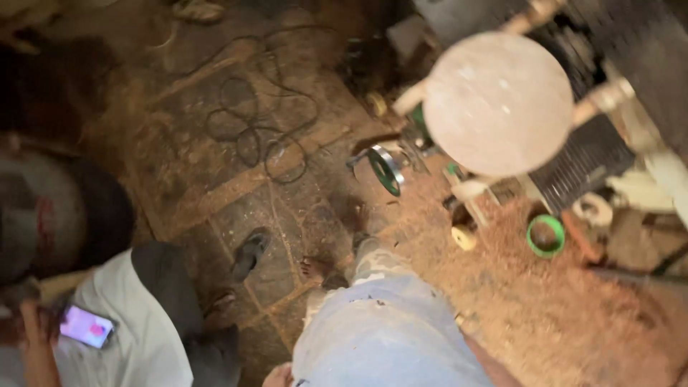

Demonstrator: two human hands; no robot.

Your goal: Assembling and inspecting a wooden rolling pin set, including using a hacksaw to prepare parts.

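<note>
- Your hands: only a small pale part of one hand shows at the bottom edge, beside your hip. I cannot tell which hand it is, how far its fingers are spread, or whether it holds anything. The other hand is out of view.
- Nearest to that hand are your light blue, dust-flecked cloth trousers, which fill the lower middle of the view. One bare foot stands on the floor ahead of them.
- A round, pale, smooth-faced wooden stool seat sits at upper right, blurred, with turned pale wooden legs sticking out from its rim.
- The dark stone-tile floor is gritty. A thick drift of reddish sawdust covers its right half.
- A thin black cable lies in loose loops on the tiles at upper centre.
- A power tool with a green-edged round metal disc rests just below the stool.
- A green plastic ring lies on the sawdust, near a small cream-coloured roll.
- A dark sandal lies on the tiles left of your foot.
- Another person in a white garment sits at lower left, one hand curled round a lit phone.
</note>
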